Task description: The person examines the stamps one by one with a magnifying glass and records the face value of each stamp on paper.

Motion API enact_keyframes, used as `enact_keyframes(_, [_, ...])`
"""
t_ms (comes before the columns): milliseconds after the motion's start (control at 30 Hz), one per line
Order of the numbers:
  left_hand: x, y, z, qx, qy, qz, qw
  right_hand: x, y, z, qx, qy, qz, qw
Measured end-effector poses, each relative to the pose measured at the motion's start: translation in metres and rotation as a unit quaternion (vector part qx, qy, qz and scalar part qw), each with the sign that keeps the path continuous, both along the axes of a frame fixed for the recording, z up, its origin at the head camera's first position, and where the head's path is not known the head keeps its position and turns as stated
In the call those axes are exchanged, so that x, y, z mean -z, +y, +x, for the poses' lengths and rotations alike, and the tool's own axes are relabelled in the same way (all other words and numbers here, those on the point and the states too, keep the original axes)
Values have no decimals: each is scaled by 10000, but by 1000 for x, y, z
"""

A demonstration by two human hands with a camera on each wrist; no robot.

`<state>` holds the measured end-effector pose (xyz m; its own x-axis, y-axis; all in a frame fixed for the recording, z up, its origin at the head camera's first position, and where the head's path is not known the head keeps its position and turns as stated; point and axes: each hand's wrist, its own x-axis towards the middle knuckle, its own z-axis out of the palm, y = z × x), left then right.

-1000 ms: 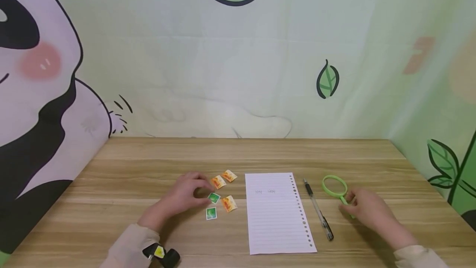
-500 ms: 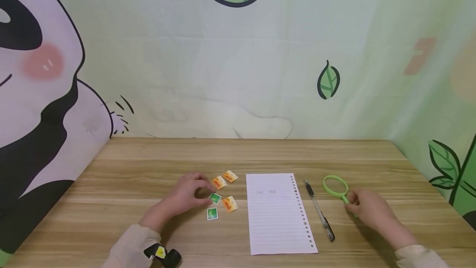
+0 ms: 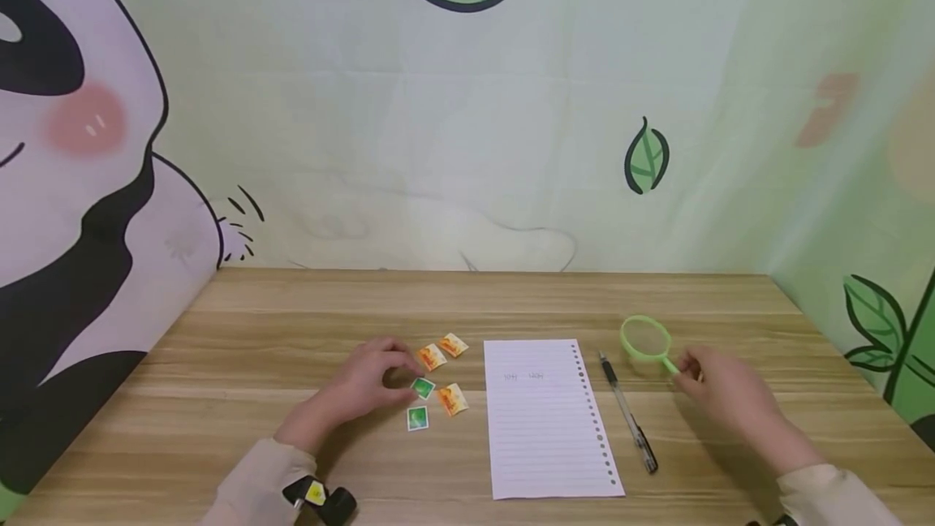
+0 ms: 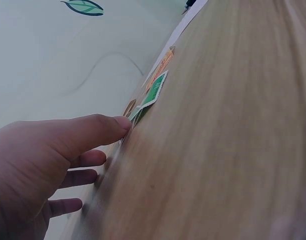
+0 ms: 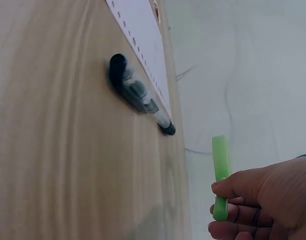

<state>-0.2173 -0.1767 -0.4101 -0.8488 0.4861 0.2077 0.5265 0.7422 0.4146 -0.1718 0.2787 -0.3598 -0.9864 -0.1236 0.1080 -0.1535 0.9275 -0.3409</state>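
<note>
My right hand (image 3: 723, 388) pinches the handle of a small green magnifying glass (image 3: 670, 366) between thumb and fingers, its round lens tilted above the table right of the pen. The right wrist view shows the green handle (image 5: 220, 157) edge-on. On the left, my left hand (image 3: 365, 384) rests beside a green stamp (image 3: 423, 388), thumb tip at its edge and index finger arched over with a gap between. A second green stamp (image 3: 417, 418) lies just nearer. Three orange stamps, one of them the lower orange stamp (image 3: 452, 400), lie to the right of these fingers.
A lined sheet of paper (image 3: 551, 437) with small handwriting near its top lies in the middle of the wooden table (image 3: 329, 299). Right of it lies a black-and-clear pen (image 3: 628, 412). A printed backdrop (image 3: 438, 144) stands behind the table's far edge.
My right hand has raised the magnifying glass from the table, and its lens has shifted up and left. My left hand and the stamps have stayed in place.
</note>
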Motion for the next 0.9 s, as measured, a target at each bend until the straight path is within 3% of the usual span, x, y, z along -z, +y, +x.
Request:
enact_keyframes(500, [-1,1,-2,48,-61,25,10000,-28,-59,-9,-775,925,465,9916])
enact_keyframes(700, [0,0,-2,3,-112,8,9999,-30,-94,-7,-1220,1426,579,9805])
enact_keyframes(900, [1,0,-2,-12,-51,-31,10000,-23,-120,-8,-1735,2237,745,9562])
